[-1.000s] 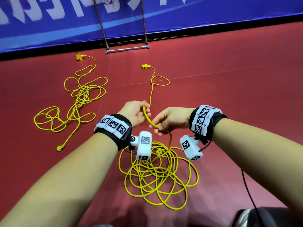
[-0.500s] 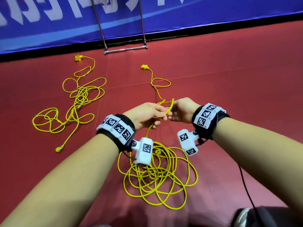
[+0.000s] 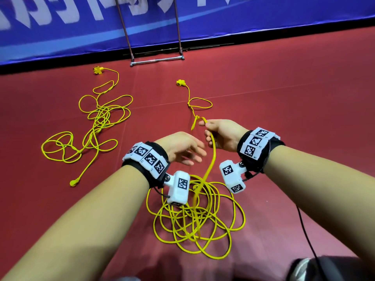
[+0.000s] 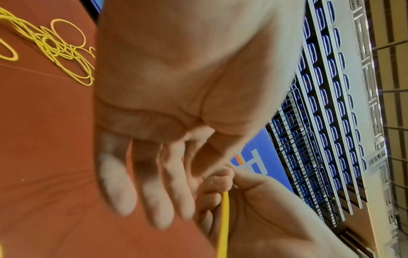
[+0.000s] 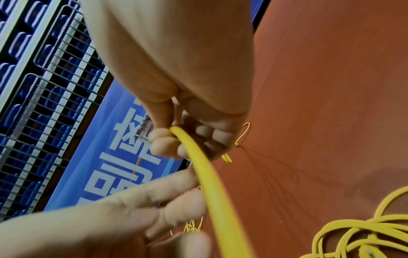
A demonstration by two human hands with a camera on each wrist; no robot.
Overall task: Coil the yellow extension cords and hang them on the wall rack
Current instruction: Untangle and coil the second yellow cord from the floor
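The right hand (image 3: 224,134) pinches the yellow extension cord (image 3: 211,159) above its floor coil. The left hand (image 3: 182,148), fingers spread, seems just clear. Only the right wrist view shows the curled fingers (image 5: 164,145).

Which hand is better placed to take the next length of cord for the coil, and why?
Probably the left hand: it is open, holds nothing and sits right beside the cord. The right hand already grips that cord, which runs down to the pile.

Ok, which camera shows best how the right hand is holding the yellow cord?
The right wrist view: the right hand has fingers curled round the cord, close up. The head view shows the grip from above, smaller. The left wrist view shows only a blurred part of it.
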